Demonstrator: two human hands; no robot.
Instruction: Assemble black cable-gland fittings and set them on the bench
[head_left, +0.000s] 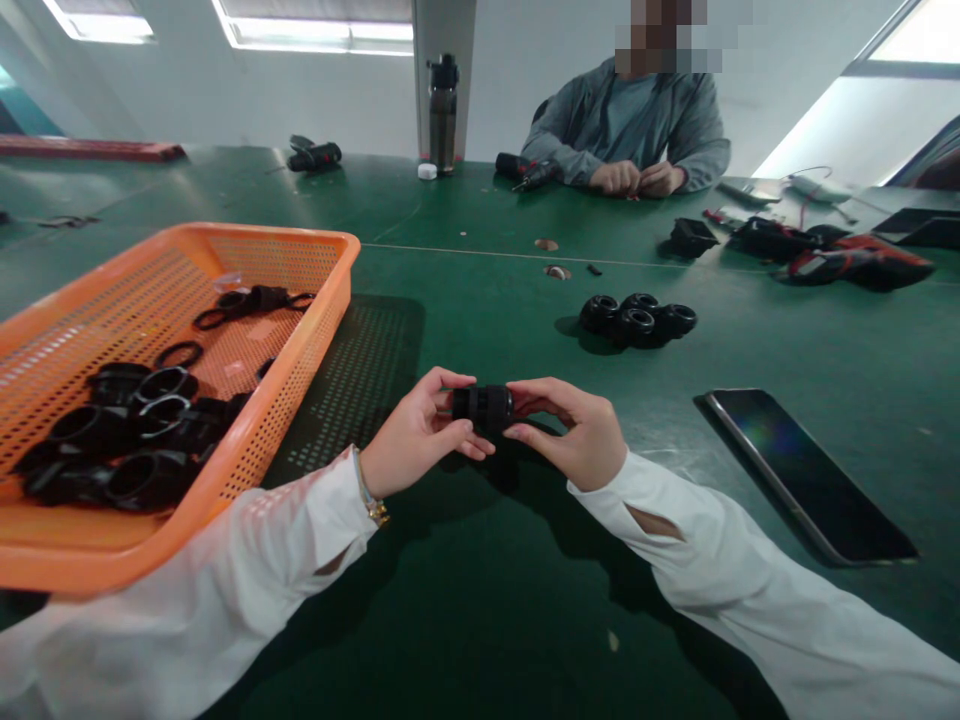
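A short black threaded plastic fitting (484, 406) is held between both my hands, just above the green table (480, 620). My left hand (416, 435) pinches its left end with thumb and fingers closed round it. My right hand (574, 430) grips its right end the same way. Both arms wear white sleeves. To my left an orange perforated basket (311, 300) holds several black rings and fitting parts (142, 420). A small cluster of assembled black fittings (639, 320) lies on the table beyond my right hand.
A dark smartphone (802, 470) lies face up at my right. Across the table a person in a grey jacket (630, 125) works with both hands. A metal bottle (442, 112), black power tools (315, 155) and red-black gear (855, 260) sit along the far side.
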